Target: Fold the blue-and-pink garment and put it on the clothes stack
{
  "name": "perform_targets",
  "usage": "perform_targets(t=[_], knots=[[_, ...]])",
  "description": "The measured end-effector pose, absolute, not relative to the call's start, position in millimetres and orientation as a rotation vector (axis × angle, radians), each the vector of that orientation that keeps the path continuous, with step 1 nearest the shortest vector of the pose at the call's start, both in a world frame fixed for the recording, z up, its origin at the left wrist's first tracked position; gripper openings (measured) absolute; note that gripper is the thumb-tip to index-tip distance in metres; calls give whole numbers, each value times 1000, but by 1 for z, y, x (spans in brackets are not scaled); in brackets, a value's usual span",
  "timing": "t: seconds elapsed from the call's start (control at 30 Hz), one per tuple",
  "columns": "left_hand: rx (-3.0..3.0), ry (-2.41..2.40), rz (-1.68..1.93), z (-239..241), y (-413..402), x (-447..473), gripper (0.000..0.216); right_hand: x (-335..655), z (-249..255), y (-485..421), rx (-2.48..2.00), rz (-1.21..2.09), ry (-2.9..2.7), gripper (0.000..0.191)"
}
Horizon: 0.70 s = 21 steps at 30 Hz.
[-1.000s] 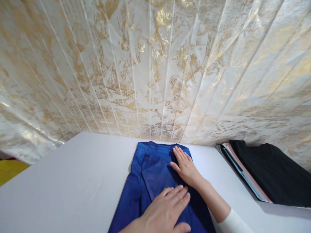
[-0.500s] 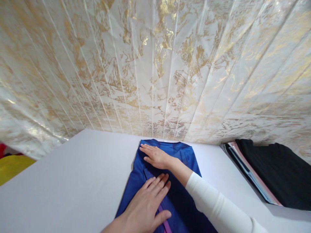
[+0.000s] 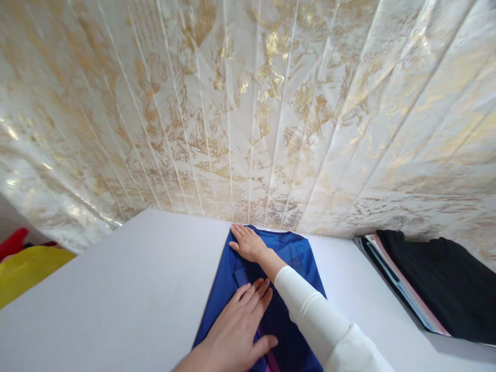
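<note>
A blue garment [image 3: 302, 258] lies on the white table, partly folded, with a purple strip [image 3: 272, 361] showing near the bottom of the view. My left hand [image 3: 240, 320] rests palm down on its middle, fingers stretched out and the thumb apart. Farther up, my right hand [image 3: 248, 244] presses flat on the garment's upper left corner, its fingers extended. The white sleeve of my right arm crosses the cloth and hides part of its right side. Neither hand grips the fabric.
To the right, a stack of folded clothes [image 3: 437, 284] has a black one on top. Yellow cloth [image 3: 33, 268] and red cloth [image 3: 13, 243] lie beyond the left edge of the white table [image 3: 127, 294]. A gold-patterned wall covering [image 3: 251, 113] rises behind the table.
My right hand has slid up to the garment's top left corner, and the left side of the cloth lies straighter. My left hand stays nearly in place. The view has shifted slightly.
</note>
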State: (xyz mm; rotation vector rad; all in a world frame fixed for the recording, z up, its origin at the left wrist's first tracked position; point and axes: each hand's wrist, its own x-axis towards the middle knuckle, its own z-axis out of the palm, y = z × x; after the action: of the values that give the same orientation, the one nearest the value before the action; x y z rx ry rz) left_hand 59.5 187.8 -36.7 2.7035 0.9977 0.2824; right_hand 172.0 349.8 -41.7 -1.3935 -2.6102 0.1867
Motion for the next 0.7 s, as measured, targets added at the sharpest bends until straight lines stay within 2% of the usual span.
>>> perform_targets(t=[0.23, 0.43, 0.7], knots=[[2749, 1116, 458, -47, 201, 49, 59, 247, -32, 310, -1493, 138, -2522, 57], [2711, 1507, 483, -53, 259, 53, 72, 320, -59, 275, -1909, 129, -2210, 67], [2709, 1666, 358, -57, 297, 62, 73, 321, -68, 276, -2007, 29, -2117, 70]])
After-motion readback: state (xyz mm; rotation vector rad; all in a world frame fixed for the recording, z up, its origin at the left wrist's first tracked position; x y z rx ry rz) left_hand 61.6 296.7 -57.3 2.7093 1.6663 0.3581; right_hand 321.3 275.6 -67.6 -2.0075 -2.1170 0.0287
